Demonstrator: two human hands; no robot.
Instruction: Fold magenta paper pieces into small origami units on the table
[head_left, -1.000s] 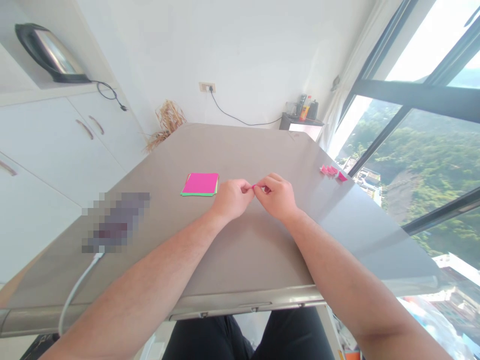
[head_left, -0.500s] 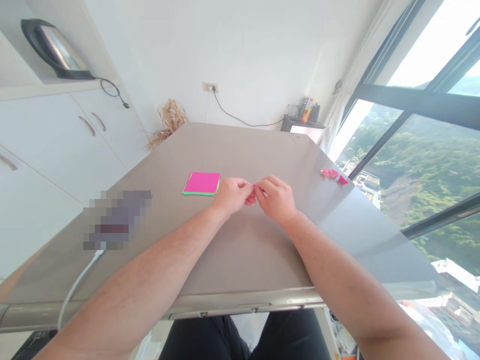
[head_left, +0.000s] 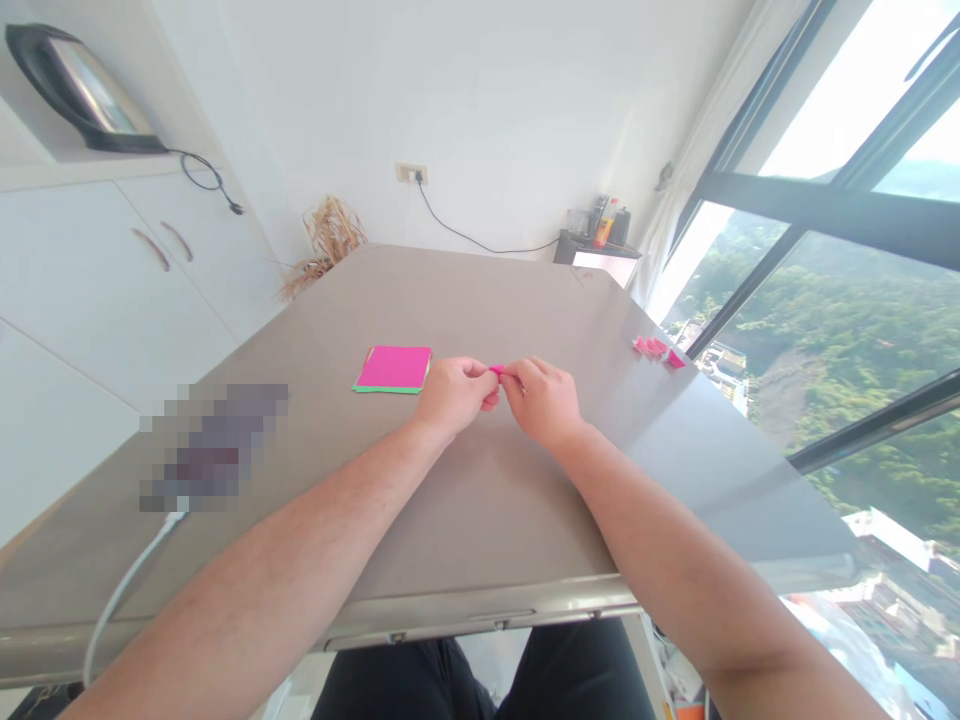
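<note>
A small piece of pink paper [head_left: 496, 370] is pinched between my two hands, just above the middle of the table. My left hand [head_left: 454, 394] is closed on its left side, thumb against the fingers. From the right, my right hand [head_left: 544, 398] grips it with thumb and fingertips. Most of the paper is hidden by the fingers, so its full shape does not show. Left of my left hand lies a stack of square paper sheets [head_left: 393, 369], bright pink on top with a green edge below. Several small folded pink paper pieces [head_left: 657, 349] sit at the table's right side.
The grey-brown table [head_left: 480, 520] spans the view. At its left lies a blurred-out dark object [head_left: 217, 440] with a white cable [head_left: 131, 575]. A window [head_left: 825, 300] borders the right side; a small cabinet with bottles [head_left: 600, 245] stands beyond the far edge.
More of the pink paper shows between my fingertips, and my right hand's fingers have shifted over it. The whole view has turned slightly to the right.
</note>
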